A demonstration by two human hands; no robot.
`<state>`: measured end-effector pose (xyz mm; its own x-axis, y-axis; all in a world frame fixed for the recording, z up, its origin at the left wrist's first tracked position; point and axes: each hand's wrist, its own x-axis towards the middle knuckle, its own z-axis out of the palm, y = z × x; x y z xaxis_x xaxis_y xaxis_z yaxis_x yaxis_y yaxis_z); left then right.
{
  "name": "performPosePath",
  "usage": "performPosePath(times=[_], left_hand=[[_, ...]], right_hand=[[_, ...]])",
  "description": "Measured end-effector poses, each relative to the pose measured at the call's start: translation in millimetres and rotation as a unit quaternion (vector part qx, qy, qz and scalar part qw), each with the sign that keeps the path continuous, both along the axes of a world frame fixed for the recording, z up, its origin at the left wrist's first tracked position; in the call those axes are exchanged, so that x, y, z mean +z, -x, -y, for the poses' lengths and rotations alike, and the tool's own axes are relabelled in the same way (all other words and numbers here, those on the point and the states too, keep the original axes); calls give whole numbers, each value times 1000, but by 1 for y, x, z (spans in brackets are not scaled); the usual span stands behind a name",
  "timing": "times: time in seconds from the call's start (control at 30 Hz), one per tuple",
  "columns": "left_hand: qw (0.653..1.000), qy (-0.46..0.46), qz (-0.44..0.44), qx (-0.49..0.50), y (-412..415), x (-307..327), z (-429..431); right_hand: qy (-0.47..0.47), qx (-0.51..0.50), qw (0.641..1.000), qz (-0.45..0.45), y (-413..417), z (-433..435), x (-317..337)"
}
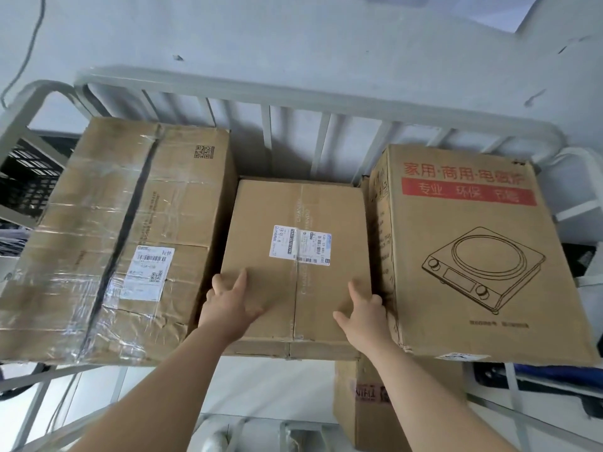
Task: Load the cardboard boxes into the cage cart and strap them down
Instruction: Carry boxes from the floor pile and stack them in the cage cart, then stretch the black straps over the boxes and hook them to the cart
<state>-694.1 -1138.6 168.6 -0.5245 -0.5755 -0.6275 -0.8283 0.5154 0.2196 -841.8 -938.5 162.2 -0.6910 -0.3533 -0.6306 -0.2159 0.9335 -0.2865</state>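
Observation:
Three cardboard boxes sit inside the grey metal cage cart [293, 99]. On the left lies a large box wrapped in clear tape [124, 230]. A plain middle box [300, 210] with a white shipping label lies lower, between the other two. The right box [473, 256] carries red print and a line drawing of an induction cooker. My left hand [230, 303] rests flat on the middle box's near left corner, fingers spread. My right hand [362, 314] presses on its near right part, fingers straight. No strap is in view.
A smaller brown box [362, 406] stands below the middle box at the cart's near side. Black crates [29, 177] sit outside the cart at the left. A white wall rises behind the cart's barred back. Dark blue objects lie at the lower right.

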Motion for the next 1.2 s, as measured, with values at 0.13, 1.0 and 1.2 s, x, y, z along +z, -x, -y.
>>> performPosePath(times=[0.13,1.0,1.2], left_hand=[[998,8,45,-30,1,-13,-1],[933,278,-227,-35,-100,149,-13],[924,320,-204,40,-202,182,22]], right_hand=[[-24,18,999,18,3,2,-12],[273,228,880,-315,-61,52,151],[342,261,845,-316,-126,102,183]])
